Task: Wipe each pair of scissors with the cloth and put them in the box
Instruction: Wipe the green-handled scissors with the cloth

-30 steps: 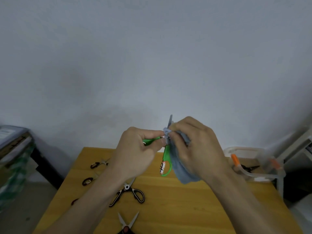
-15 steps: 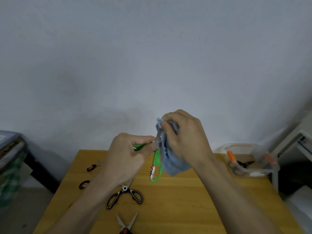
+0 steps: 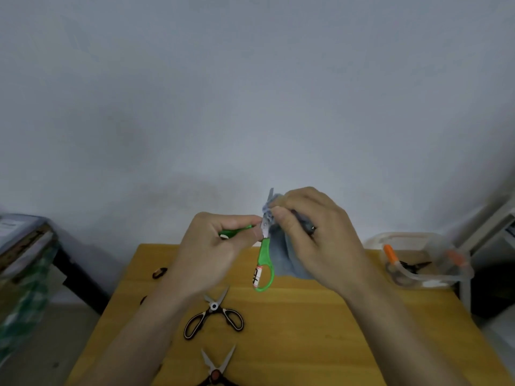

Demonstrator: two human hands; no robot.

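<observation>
Plain grey wall (image 3: 250, 93) behind a yellow wooden table (image 3: 320, 330).

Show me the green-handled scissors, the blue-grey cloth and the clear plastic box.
green-handled scissors (image 3: 264, 270): head view, hanging green handle loop.
blue-grey cloth (image 3: 281, 260): head view, hanging fold below the right hand.
clear plastic box (image 3: 434, 282): head view, near wall.

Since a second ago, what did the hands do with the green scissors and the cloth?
The right hand slid the blue cloth up the blade, then back down, so the tip shows above it again. The left hand kept gripping one handle of the green scissors. The scissors on the table and the box stayed put.
</observation>
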